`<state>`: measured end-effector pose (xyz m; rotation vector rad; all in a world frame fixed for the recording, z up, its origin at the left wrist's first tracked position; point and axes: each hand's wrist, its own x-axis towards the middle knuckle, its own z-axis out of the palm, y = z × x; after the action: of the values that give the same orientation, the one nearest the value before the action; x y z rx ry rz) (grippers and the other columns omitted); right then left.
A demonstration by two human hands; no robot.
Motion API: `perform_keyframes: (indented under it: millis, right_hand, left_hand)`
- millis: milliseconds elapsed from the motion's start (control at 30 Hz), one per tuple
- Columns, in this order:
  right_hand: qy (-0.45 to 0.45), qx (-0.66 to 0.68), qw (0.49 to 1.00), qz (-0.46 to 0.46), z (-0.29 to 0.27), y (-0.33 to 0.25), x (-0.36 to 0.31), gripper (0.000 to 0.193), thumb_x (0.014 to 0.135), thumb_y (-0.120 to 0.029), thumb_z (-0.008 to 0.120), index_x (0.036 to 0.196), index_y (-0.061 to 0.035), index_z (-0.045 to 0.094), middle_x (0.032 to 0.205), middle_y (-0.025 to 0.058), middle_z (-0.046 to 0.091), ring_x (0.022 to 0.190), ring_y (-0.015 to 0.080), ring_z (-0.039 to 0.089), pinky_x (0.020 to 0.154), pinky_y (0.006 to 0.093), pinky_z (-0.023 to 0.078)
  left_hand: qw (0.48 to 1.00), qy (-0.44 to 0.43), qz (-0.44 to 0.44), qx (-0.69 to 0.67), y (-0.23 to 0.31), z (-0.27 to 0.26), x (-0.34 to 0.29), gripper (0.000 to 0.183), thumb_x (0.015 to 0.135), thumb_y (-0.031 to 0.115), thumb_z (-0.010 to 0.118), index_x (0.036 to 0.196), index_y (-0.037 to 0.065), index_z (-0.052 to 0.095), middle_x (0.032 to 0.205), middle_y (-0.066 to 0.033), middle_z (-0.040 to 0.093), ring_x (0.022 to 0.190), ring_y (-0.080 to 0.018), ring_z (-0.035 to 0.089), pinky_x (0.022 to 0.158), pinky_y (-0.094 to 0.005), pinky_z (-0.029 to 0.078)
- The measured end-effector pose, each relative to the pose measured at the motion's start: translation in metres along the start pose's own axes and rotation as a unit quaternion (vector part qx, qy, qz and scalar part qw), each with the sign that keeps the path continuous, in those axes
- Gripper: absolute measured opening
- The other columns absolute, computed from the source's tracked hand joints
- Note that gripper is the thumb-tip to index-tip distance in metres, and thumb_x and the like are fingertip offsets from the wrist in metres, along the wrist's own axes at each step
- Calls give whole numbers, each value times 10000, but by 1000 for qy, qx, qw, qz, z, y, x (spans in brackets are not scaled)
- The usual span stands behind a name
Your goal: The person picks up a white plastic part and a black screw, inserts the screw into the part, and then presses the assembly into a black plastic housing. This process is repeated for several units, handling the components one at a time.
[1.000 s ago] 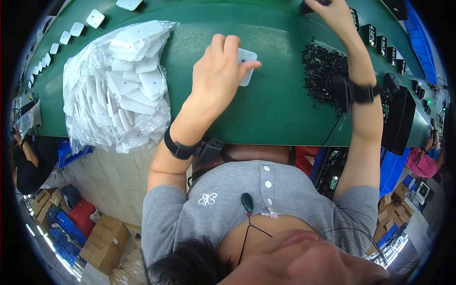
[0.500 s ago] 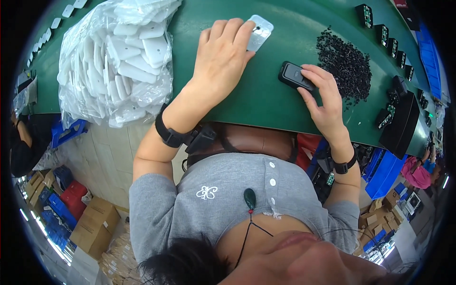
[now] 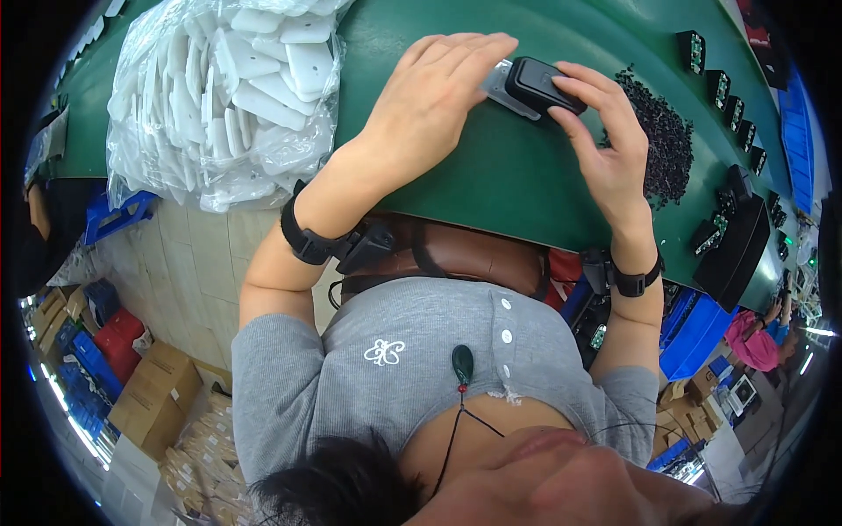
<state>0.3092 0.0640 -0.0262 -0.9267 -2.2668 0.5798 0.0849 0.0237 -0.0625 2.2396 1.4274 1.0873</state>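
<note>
My left hand (image 3: 425, 101) reaches over the left end of a translucent, rounded plastic plate (image 3: 517, 107); its fingers cover part of that end. With thumb and fingers, my right hand (image 3: 610, 131) grips a black box-shaped plastic case (image 3: 533, 81) by its right end. The case overlaps the plate's far side, just above the green tabletop (image 3: 474, 175); whether the two touch cannot be made out. To the left of my left hand lies a clear plastic bag (image 3: 189, 167) full of white plates (image 3: 263, 101). Small black parts (image 3: 662, 140) lie piled just beyond my right hand.
Black cases with green circuit boards (image 3: 691, 53) stand in a row at the far right. Nearer, a black tray (image 3: 741, 250) lies by the table's edge, with a blue bin (image 3: 697, 333) below. Cardboard boxes (image 3: 158, 394) stand on the floor at left.
My right hand has carried the black case up and left to the plate. My left hand has shifted slightly right, and the plate now sits partly behind the case.
</note>
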Motion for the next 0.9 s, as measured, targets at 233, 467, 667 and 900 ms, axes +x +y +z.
perform_keyframes:
  millis: [233,467,667,900]
  right_hand:
    - [-31,-12,999,-16,21,3,7,340,787,13,727,1118,-31,665,1173,133,658,1071,279,626,914,354,508]
    - [-15,-66,996,-54,29,5,0,363,757,19,747,1108,-37,678,1180,125,648,1049,293,619,884,364,515]
    - [0,-135,987,-84,33,0,-5,385,750,28,739,1124,-48,681,1195,132,635,1044,307,615,865,375,520]
    - [-54,-86,993,-51,18,0,12,312,766,17,737,1068,-21,672,1131,140,649,1000,278,634,832,334,532]
  left_hand:
    - [999,-47,-3,7,-5,0,-7,552,825,-107,484,1341,82,538,1405,-69,535,1306,-250,494,1086,-412,373]
    - [997,-77,-12,27,-7,0,-10,564,836,-96,453,1343,127,557,1422,-30,531,1321,-232,489,1114,-425,347]
    - [995,-61,-2,80,1,0,-11,530,826,-32,541,1334,116,564,1421,-28,533,1308,-221,506,1088,-419,375]
    - [985,4,57,164,5,12,-9,392,827,111,557,1205,23,616,1255,-106,615,1189,-239,565,987,-384,439]
